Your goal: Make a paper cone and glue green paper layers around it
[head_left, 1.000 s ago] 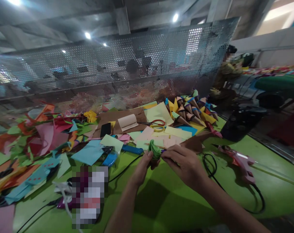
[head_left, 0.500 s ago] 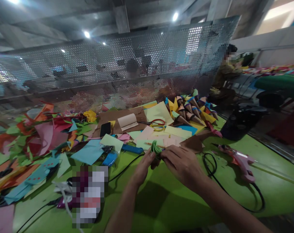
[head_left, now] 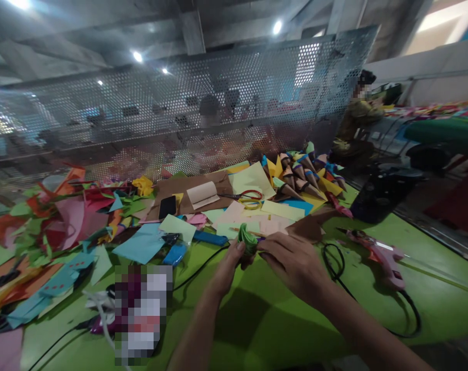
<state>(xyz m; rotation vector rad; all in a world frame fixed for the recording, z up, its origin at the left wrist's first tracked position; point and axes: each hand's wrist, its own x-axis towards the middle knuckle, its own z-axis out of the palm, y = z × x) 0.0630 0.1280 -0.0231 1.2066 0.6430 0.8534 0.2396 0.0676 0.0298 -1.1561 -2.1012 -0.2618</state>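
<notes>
A rolled, folded green paper piece (head_left: 248,240), shaped like a small rosette, is pinched between the thumb and fingers of my left hand (head_left: 231,260). My right hand (head_left: 291,257) is at its right side, fingers bent and pressed together, the tips by the paper's edge. What lies between those fingertips, if anything, is hidden. Beyond the hands lie pale paper sheets (head_left: 234,212) and scissors (head_left: 251,201) with red and yellow handles. A pink hot glue gun (head_left: 384,256) rests to the right, its black cord looping toward my right forearm.
Paper cones (head_left: 301,172) are heaped at the back right, near a black container (head_left: 384,193). Coloured paper scraps (head_left: 71,211) pile up on the left. A phone (head_left: 167,207) lies on brown paper. Behind the green table (head_left: 296,330) stands a perforated metal screen (head_left: 160,113); another person (head_left: 353,121) sits beyond.
My right fingertips have shifted slightly right, away from the green paper. The rosette has turned a little in my left hand and shows more of its folded side.
</notes>
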